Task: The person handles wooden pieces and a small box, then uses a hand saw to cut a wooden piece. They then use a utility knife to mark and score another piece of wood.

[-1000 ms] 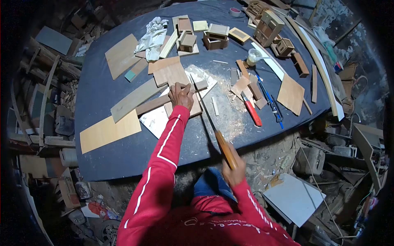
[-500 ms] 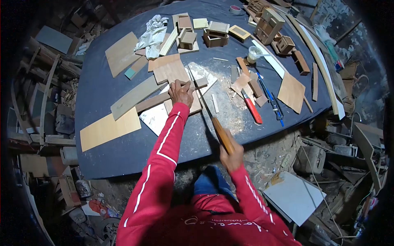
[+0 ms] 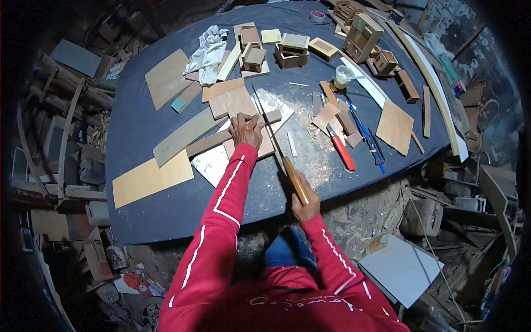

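My right hand (image 3: 307, 206) is wrapped round the wooden handle of a handsaw (image 3: 296, 180). Its long thin blade lies across a narrow brown wood strip (image 3: 207, 143), just right of my left hand (image 3: 245, 131). The fingers of that hand are bent over the strip and hold it down on the board beneath. A short end of the strip sticks out to the right of the blade. Under and behind the hand are a light brown board (image 3: 232, 101) and a white-faced panel (image 3: 210, 161). A grey-brown plank (image 3: 191, 135) lies alongside on the left.
To the right lie a red utility knife (image 3: 343, 152), a blue bar-like tool (image 3: 365, 135) and wood scraps. A plastic cup (image 3: 343, 76) stands behind them. Small wooden boxes (image 3: 291, 50) and a white cloth (image 3: 207, 52) are at the back. Sawdust covers the table's middle.
My right hand and the saw have moved slightly forward and to the left, the blade tip reaching farther away. My left hand keeps its place on the strip. The whole view has shifted a little.
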`<act>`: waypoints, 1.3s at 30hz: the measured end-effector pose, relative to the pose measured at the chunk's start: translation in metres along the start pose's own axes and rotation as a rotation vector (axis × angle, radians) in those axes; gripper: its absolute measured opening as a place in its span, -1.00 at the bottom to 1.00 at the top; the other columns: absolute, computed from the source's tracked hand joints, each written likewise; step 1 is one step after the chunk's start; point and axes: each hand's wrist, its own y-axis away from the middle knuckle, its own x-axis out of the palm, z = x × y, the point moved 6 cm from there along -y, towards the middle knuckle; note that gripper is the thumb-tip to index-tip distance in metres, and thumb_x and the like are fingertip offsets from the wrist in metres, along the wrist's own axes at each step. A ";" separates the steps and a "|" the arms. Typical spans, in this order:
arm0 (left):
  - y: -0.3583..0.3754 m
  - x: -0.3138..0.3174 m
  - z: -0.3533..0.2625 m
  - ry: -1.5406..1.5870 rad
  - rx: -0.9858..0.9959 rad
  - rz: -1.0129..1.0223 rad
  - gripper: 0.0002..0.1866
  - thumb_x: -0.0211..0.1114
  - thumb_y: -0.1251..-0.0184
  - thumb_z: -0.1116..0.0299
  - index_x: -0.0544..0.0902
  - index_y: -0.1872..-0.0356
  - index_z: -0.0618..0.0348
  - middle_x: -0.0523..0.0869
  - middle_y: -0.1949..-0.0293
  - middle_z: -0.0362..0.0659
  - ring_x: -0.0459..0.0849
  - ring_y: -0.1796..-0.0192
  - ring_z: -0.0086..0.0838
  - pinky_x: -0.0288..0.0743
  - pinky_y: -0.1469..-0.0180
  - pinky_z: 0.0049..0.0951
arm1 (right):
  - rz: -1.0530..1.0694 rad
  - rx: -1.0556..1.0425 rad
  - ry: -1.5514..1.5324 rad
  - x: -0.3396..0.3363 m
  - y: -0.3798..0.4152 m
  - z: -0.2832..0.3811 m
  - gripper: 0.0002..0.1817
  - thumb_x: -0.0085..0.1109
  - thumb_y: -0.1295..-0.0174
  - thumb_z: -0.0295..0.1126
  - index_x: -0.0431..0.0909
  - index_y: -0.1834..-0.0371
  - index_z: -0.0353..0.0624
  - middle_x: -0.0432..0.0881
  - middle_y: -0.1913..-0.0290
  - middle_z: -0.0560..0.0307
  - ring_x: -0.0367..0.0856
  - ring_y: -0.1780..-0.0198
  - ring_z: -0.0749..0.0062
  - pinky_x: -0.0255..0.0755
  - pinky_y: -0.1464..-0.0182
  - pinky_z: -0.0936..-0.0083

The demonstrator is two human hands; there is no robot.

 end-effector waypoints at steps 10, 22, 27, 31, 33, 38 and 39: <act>-0.002 -0.001 -0.002 -0.002 -0.016 0.014 -0.68 0.38 -0.17 0.20 0.76 0.04 -0.03 0.53 0.08 -0.18 0.37 -0.10 -0.22 0.24 -0.16 -0.15 | -0.022 0.039 0.068 -0.043 0.070 0.005 -0.38 0.03 -0.08 -0.66 0.43 -0.30 -0.10 0.67 -0.01 -0.16 0.72 0.06 0.00 0.59 0.08 0.36; -0.001 -0.001 -0.001 -0.001 -0.041 0.014 -0.69 0.37 -0.17 0.20 0.76 0.06 -0.02 0.51 0.11 -0.15 0.37 -0.09 -0.22 0.24 -0.18 -0.14 | 0.062 0.040 0.094 -0.063 0.058 0.050 -0.33 0.14 -0.02 -0.69 0.40 -0.31 -0.19 0.64 -0.05 -0.20 0.72 0.13 -0.07 0.62 0.16 0.31; 0.001 0.001 -0.001 0.010 -0.032 0.022 -0.68 0.36 -0.18 0.19 0.75 0.04 -0.03 0.52 0.08 -0.14 0.37 -0.10 -0.20 0.25 -0.17 -0.11 | 0.014 0.023 0.044 -0.022 -0.001 0.030 -0.37 0.08 -0.08 -0.66 0.39 -0.32 -0.10 0.63 -0.03 -0.21 0.68 0.03 -0.09 0.57 0.10 0.34; 0.001 0.000 -0.001 -0.005 -0.028 0.027 -0.69 0.35 -0.20 0.19 0.75 0.04 -0.04 0.52 0.07 -0.14 0.37 -0.11 -0.19 0.25 -0.18 -0.11 | 0.023 0.041 -0.066 -0.006 -0.014 0.008 -0.36 0.08 -0.08 -0.65 0.39 -0.33 -0.08 0.62 -0.01 -0.27 0.67 0.03 -0.12 0.55 0.12 0.35; -0.001 0.000 0.000 0.006 -0.054 0.040 -0.69 0.35 -0.20 0.19 0.75 0.03 -0.05 0.51 0.08 -0.14 0.37 -0.11 -0.19 0.24 -0.19 -0.11 | -0.013 -0.014 0.044 -0.024 0.026 0.002 -0.37 0.07 -0.06 -0.67 0.39 -0.31 -0.23 0.63 -0.09 -0.19 0.67 -0.05 -0.03 0.56 0.00 0.37; -0.001 0.002 0.001 0.020 -0.029 0.026 -0.68 0.35 -0.20 0.18 0.75 0.03 -0.05 0.49 0.09 -0.15 0.37 -0.10 -0.20 0.22 -0.21 -0.10 | 0.025 0.059 0.091 -0.043 0.065 0.012 -0.40 0.05 -0.06 -0.68 0.43 -0.28 -0.26 0.63 -0.09 -0.19 0.68 -0.05 0.04 0.57 0.03 0.39; -0.001 0.001 0.001 0.016 -0.051 0.042 -0.67 0.35 -0.20 0.17 0.75 0.02 -0.05 0.49 0.09 -0.15 0.37 -0.10 -0.20 0.22 -0.22 -0.10 | -0.007 0.026 0.063 -0.034 0.053 0.003 -0.41 0.05 -0.07 -0.68 0.43 -0.28 -0.23 0.64 -0.05 -0.19 0.69 -0.03 0.02 0.57 0.05 0.40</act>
